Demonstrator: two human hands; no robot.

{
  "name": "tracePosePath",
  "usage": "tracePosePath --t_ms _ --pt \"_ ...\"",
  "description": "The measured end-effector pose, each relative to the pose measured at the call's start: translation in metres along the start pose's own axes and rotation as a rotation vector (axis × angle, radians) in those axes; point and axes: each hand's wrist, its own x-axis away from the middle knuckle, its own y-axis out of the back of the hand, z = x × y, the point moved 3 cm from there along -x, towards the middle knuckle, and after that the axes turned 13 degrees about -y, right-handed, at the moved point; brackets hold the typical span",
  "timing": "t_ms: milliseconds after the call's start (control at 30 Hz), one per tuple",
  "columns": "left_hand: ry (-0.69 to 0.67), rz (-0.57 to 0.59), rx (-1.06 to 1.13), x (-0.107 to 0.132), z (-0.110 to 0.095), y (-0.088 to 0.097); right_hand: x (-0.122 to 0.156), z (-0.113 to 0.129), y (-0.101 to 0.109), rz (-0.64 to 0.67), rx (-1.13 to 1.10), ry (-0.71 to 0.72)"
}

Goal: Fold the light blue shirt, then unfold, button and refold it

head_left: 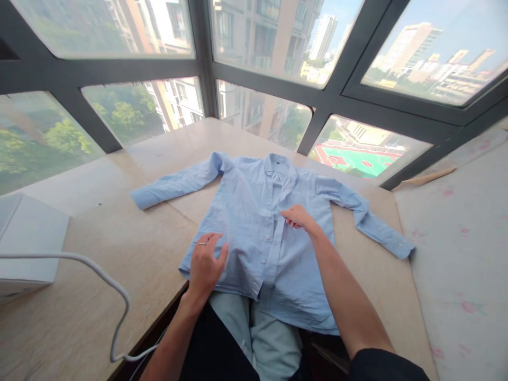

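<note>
A light blue long-sleeved shirt [242, 211] lies spread front side up on the window ledge, collar away from me and both sleeves stretched out to the sides. Its front is unbuttoned, with a row of small buttons along the left-hand edge. My right hand [298, 217] pinches the edge of the right-hand front panel near mid-chest. Over the lower left of the shirt, my left hand [207, 262] is open with fingers apart and a ring on one finger; whether it touches the cloth I cannot tell. The shirt's hem hangs over the ledge's front edge.
The beige stone ledge [107, 233] runs under dark-framed windows [262, 79]. A white box [34, 238] stands at the left, and a white cable [119, 296] loops in front of it. A flower-patterned wall [456, 254] borders the right side. My legs [273, 338] are below the hem.
</note>
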Motion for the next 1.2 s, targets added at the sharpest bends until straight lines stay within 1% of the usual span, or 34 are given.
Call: tracePosePath --t_ms 33,67,133,167,267,333,400,500,600,667,733,800,833,867,933,1000,1067,1133,1200 --pt "0.074 -0.012 -0.089 -0.002 0.014 0.007 0.000 0.002 0.006 -0.008 -0.056 0.021" --pt "0.151 0.002 -0.168 -0.003 0.027 0.014 0.000 0.005 0.010 -0.022 -0.110 0.043" --pt "0.286 0.086 -0.254 -0.002 0.047 0.024 -0.003 0.009 0.013 -0.051 -0.202 0.078" --pt "0.339 0.142 -0.254 0.000 0.053 0.027 -0.005 0.010 0.012 -0.061 -0.234 0.089" --pt "0.440 0.269 -0.170 0.008 0.059 0.033 -0.013 0.008 -0.005 -0.047 -0.274 0.096" --pt "0.471 0.298 -0.116 0.011 0.060 0.035 -0.018 0.002 -0.019 -0.019 -0.269 0.094" --pt "0.486 0.282 -0.046 0.013 0.063 0.036 -0.020 -0.006 -0.028 -0.002 -0.266 0.105" --pt "0.536 0.187 0.131 0.016 0.075 0.036 -0.018 -0.015 -0.031 0.013 -0.279 0.140" --pt "0.658 0.095 0.295 0.024 0.090 0.038 -0.015 -0.021 -0.027 0.034 -0.304 0.174" --pt "0.736 0.113 0.299 0.031 0.095 0.042 -0.013 -0.023 -0.025 0.033 -0.326 0.196" --pt "0.725 0.207 0.178 0.034 0.095 0.049 -0.012 -0.026 -0.025 0.020 -0.350 0.214" --pt "0.652 0.335 0.008 0.033 0.090 0.055 -0.012 -0.028 -0.026 0.004 -0.368 0.229" --pt "0.615 0.385 -0.061 0.030 0.087 0.056 -0.012 -0.029 -0.027 -0.003 -0.375 0.236" --pt "0.592 0.411 -0.109 0.025 0.084 0.057 -0.012 -0.030 -0.028 -0.008 -0.379 0.242" --pt "0.581 0.414 -0.129 0.014 0.079 0.054 -0.013 -0.030 -0.029 -0.014 -0.383 0.252" --pt "0.559 0.389 -0.089 0.002 0.076 0.047 -0.014 -0.031 -0.030 -0.019 -0.384 0.260" --pt "0.514 0.393 -0.073 -0.008 0.074 0.038 -0.015 -0.031 -0.031 -0.027 -0.383 0.267" --pt "0.470 0.417 -0.117 -0.013 0.073 0.031 -0.016 -0.033 -0.032 -0.039 -0.381 0.279" --pt "0.442 0.417 -0.199 -0.012 0.070 0.030 -0.015 -0.034 -0.034 -0.050 -0.377 0.295"
